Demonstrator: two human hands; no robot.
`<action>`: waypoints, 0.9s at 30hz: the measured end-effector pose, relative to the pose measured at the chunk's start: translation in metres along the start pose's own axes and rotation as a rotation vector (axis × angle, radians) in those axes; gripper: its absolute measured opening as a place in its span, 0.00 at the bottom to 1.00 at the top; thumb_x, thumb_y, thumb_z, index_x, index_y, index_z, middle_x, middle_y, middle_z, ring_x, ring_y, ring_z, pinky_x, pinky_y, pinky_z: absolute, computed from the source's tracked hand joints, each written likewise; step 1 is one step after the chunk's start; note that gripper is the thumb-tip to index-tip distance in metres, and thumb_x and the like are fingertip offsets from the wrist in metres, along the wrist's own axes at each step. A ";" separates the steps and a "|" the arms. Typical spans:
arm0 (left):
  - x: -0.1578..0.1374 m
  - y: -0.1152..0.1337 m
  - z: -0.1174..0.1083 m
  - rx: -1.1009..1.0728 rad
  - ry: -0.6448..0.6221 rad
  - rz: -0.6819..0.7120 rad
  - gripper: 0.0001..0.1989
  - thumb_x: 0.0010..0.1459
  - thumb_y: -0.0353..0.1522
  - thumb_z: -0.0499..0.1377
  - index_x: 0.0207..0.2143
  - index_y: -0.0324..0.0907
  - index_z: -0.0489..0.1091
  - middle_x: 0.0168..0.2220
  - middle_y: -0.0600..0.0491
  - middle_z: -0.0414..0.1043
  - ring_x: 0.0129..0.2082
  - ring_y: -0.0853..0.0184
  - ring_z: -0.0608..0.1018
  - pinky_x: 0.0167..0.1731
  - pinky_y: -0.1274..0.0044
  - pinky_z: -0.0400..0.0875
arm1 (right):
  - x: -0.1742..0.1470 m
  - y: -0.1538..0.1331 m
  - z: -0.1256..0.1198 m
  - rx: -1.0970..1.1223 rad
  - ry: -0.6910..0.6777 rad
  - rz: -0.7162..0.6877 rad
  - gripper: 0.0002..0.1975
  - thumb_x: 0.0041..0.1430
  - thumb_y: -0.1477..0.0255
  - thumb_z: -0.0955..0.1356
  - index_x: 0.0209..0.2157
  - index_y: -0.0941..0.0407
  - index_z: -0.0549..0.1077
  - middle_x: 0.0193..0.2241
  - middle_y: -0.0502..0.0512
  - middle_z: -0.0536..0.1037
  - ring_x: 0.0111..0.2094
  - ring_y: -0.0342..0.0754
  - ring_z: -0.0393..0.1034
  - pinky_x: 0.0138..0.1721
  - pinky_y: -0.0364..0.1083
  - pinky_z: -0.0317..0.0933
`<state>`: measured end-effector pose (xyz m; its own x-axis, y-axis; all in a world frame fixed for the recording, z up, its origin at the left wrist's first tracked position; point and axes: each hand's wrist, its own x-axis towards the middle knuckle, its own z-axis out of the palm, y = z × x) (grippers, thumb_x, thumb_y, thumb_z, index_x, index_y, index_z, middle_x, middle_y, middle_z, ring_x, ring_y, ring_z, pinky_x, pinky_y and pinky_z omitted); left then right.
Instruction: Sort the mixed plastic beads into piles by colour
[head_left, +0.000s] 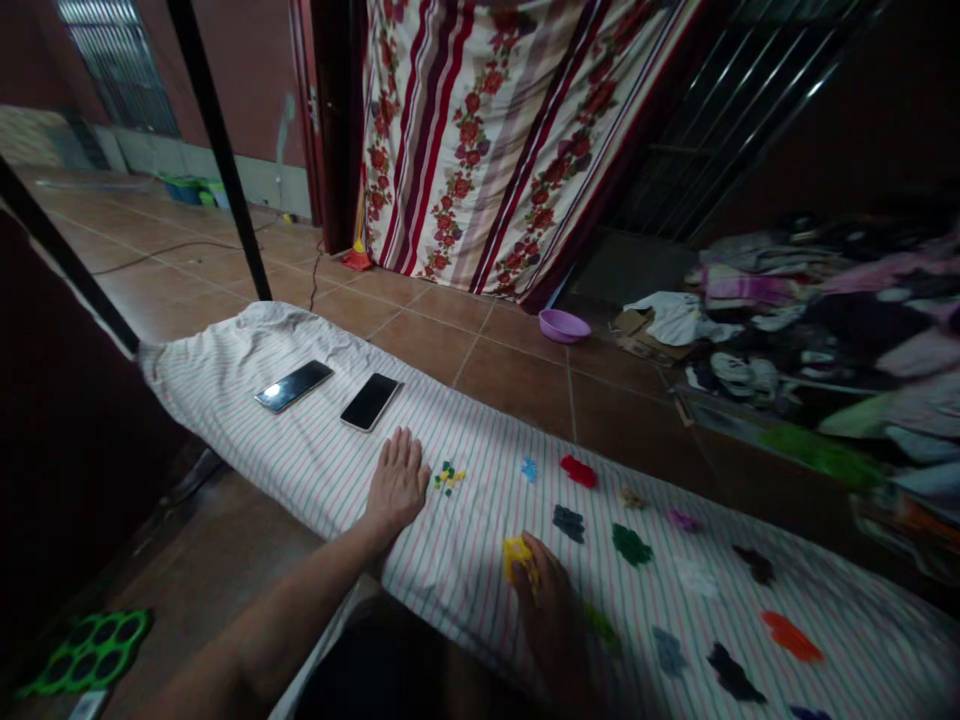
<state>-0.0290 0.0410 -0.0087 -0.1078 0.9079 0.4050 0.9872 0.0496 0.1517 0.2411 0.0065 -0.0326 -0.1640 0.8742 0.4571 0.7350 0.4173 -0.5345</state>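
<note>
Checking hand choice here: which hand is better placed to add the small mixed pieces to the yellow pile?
Probably the left hand: it lies flat on the striped cloth right beside the mixed pieces. The right hand is busy at the yellow pile.

Right hand (551, 600) hides part of the yellow pile (517, 555); right-side piles blurred

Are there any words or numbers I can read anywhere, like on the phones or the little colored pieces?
No readable text anywhere in the picture.
The two phones on the striped cloth have dark, blank screens.
The small colored piles, such as the yellow pile at the right hand and the mixed bits beside the left hand, show no marks.
The flowered curtain has only a pattern.
</note>
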 end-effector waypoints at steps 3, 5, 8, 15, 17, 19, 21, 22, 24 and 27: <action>0.001 -0.001 0.004 0.013 0.011 0.004 0.26 0.66 0.38 0.42 0.59 0.33 0.61 0.64 0.39 0.57 0.66 0.54 0.54 0.62 0.62 0.55 | 0.003 -0.004 0.004 -0.152 -0.021 -0.145 0.30 0.61 0.52 0.62 0.57 0.57 0.64 0.54 0.66 0.70 0.54 0.61 0.65 0.50 0.61 0.64; 0.001 -0.001 0.007 0.008 0.003 -0.010 0.26 0.65 0.38 0.43 0.59 0.32 0.62 0.63 0.39 0.57 0.66 0.54 0.55 0.61 0.62 0.57 | 0.007 -0.005 0.006 -0.232 -0.012 -0.229 0.32 0.59 0.50 0.63 0.58 0.55 0.63 0.56 0.65 0.69 0.55 0.63 0.64 0.50 0.61 0.63; 0.000 -0.001 0.010 -0.009 0.001 -0.027 0.26 0.65 0.38 0.43 0.59 0.32 0.62 0.63 0.38 0.58 0.66 0.54 0.56 0.61 0.62 0.57 | 0.015 -0.001 0.009 -0.306 0.009 -0.321 0.31 0.59 0.50 0.64 0.58 0.53 0.64 0.56 0.64 0.68 0.56 0.63 0.64 0.50 0.61 0.63; 0.001 0.000 0.009 -0.023 0.022 -0.024 0.25 0.65 0.37 0.43 0.57 0.32 0.64 0.61 0.38 0.61 0.64 0.53 0.59 0.60 0.61 0.58 | 0.026 0.008 0.018 -0.309 0.028 -0.461 0.20 0.61 0.57 0.64 0.49 0.52 0.73 0.50 0.60 0.75 0.51 0.59 0.68 0.46 0.57 0.64; 0.001 0.000 0.007 -0.018 0.002 -0.018 0.25 0.65 0.36 0.43 0.56 0.31 0.64 0.61 0.38 0.62 0.63 0.53 0.61 0.60 0.61 0.58 | 0.026 0.005 0.018 -0.257 0.031 -0.414 0.17 0.64 0.60 0.62 0.46 0.53 0.75 0.47 0.59 0.76 0.50 0.57 0.68 0.47 0.57 0.65; 0.000 0.000 0.006 -0.015 -0.024 -0.024 0.24 0.65 0.36 0.44 0.56 0.31 0.64 0.60 0.38 0.62 0.63 0.53 0.62 0.59 0.61 0.58 | 0.025 0.002 0.017 -0.192 0.015 -0.385 0.16 0.66 0.63 0.60 0.45 0.54 0.75 0.46 0.59 0.77 0.50 0.55 0.69 0.48 0.56 0.65; -0.004 0.001 0.006 -0.013 -0.033 -0.040 0.24 0.64 0.36 0.45 0.56 0.32 0.64 0.60 0.37 0.62 0.62 0.53 0.63 0.59 0.61 0.59 | 0.025 0.002 0.016 -0.153 0.015 -0.387 0.15 0.66 0.64 0.60 0.44 0.54 0.75 0.45 0.59 0.77 0.49 0.54 0.69 0.48 0.56 0.66; -0.007 0.001 0.006 -0.012 -0.028 -0.044 0.24 0.64 0.36 0.45 0.56 0.32 0.64 0.60 0.37 0.62 0.62 0.53 0.63 0.58 0.60 0.59 | 0.026 0.002 0.016 -0.144 0.020 -0.392 0.15 0.65 0.64 0.61 0.44 0.54 0.75 0.44 0.59 0.77 0.49 0.54 0.69 0.47 0.56 0.67; -0.014 0.002 0.007 -0.008 -0.005 -0.027 0.24 0.64 0.36 0.45 0.57 0.33 0.64 0.60 0.37 0.62 0.63 0.53 0.62 0.58 0.60 0.59 | 0.026 0.003 0.015 -0.131 0.025 -0.396 0.13 0.64 0.65 0.62 0.43 0.54 0.75 0.44 0.58 0.78 0.48 0.54 0.70 0.47 0.56 0.67; -0.021 0.004 0.004 0.000 0.021 -0.004 0.23 0.63 0.35 0.46 0.57 0.34 0.63 0.60 0.37 0.62 0.63 0.53 0.62 0.59 0.59 0.58 | 0.026 0.001 0.015 -0.113 0.019 -0.366 0.13 0.65 0.65 0.62 0.43 0.55 0.74 0.44 0.59 0.77 0.48 0.54 0.70 0.47 0.56 0.67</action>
<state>-0.0223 0.0241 -0.0205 -0.1140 0.8990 0.4228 0.9868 0.0530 0.1533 0.2278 0.0331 -0.0324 -0.4175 0.6669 0.6172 0.6982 0.6702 -0.2519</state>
